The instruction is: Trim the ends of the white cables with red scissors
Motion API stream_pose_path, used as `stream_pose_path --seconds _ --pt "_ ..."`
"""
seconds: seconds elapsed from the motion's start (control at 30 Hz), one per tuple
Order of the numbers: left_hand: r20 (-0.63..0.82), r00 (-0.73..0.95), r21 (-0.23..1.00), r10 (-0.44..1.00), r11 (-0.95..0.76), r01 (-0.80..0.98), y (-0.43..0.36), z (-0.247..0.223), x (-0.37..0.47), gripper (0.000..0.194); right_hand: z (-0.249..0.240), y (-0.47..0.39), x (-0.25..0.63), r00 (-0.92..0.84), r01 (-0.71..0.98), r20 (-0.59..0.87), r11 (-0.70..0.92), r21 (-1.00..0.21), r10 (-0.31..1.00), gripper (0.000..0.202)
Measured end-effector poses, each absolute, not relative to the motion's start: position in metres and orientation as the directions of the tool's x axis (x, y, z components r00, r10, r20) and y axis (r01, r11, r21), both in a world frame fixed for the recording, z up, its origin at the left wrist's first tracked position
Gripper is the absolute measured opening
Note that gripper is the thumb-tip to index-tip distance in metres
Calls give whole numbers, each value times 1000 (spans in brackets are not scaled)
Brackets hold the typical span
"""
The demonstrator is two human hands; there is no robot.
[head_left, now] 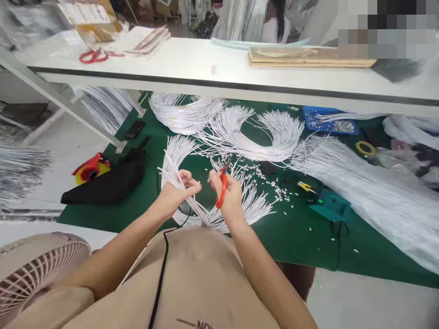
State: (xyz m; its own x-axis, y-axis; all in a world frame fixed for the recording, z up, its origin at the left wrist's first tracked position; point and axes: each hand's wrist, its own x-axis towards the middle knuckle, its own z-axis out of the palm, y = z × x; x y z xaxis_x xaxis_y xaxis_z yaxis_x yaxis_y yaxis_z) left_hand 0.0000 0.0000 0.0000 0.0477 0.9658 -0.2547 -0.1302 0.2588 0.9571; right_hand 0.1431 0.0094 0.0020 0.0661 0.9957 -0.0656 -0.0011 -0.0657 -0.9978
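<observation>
Thumb and fingers of my left hand (178, 194) are closed on white wires (176, 176), with one wire end pinched at the fingertips. Across a small gap, my right hand (230, 196) is wrapped round red-handled scissors (222, 192), whose dark blades point away from me. A curved bundle of white wires (252, 205) lies under and beside both hands, close to my body. Small white clippings (279, 189) are scattered on the green table (274, 237) just beyond and to the right of my right hand.
Further wire bundles (260, 146) lie behind my hands, with a long wrapped bundle (363, 183) at right. A teal device (331, 205) and blue tray (329, 121) are on the right. Left are a red tape dispenser (91, 169) and black cloth (106, 185). A white shelf (192, 68) crosses above.
</observation>
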Motion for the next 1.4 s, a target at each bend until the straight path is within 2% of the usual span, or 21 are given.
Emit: stream_pose_path --seconds 0.07,0.17,0.23,0.33,0.37,0.43,0.53,0.67,0.8,0.93,1.07,1.13,1.27,1.33,1.4 --pt "-263 60 953 963 269 -142 -1 0 0 31 -2 15 141 -91 37 -70 -67 -997 993 23" --pt "-276 92 947 957 287 -144 -1 1 -2 31 -5 19 140 -184 94 -56 -39 -995 981 19" --pt "-285 120 945 951 300 -130 -2 2 -5 29 -3 18 141 -98 149 -9 5 -989 995 17" --pt "-303 153 942 940 320 -103 -1 2 -9 30 8 15 143 134 335 196 141 -932 971 18" --pt "-307 162 940 938 325 -99 -1 2 -10 32 12 14 142 145 392 265 191 -900 953 18" --pt "-289 173 946 942 308 -98 -1 1 -11 38 18 12 139 40 445 327 276 -852 944 17" --pt "-220 151 969 964 234 -80 0 0 -11 47 18 12 132 -179 463 245 301 -834 953 15" --pt "-249 108 968 963 252 -18 0 2 -8 59 6 14 129 -278 524 66 209 -826 958 14" --pt "-288 118 956 950 292 -14 -2 3 -8 59 -6 15 132 -237 442 33 138 -886 971 16" --pt "-265 66 957 962 271 -105 -4 -2 -8 45 -12 14 133 -131 258 -17 18 -966 991 19" --pt "-250 33 956 968 252 -151 -4 -5 -4 36 -6 17 137 -19 105 -66 -63 -992 998 24" --pt "-255 33 953 966 257 -163 -4 -4 -1 36 1 18 140 8 123 -23 -24 -992 1000 24" --pt "-235 51 961 971 240 -139 -5 0 2 41 12 19 141 -79 338 83 105 -935 993 16" --pt "-227 76 966 971 234 -106 -5 2 3 46 11 20 140 -77 364 34 60 -929 996 20" --pt "-220 119 971 968 229 -65 -5 4 2 48 8 22 139 -87 272 -79 -53 -961 993 26"
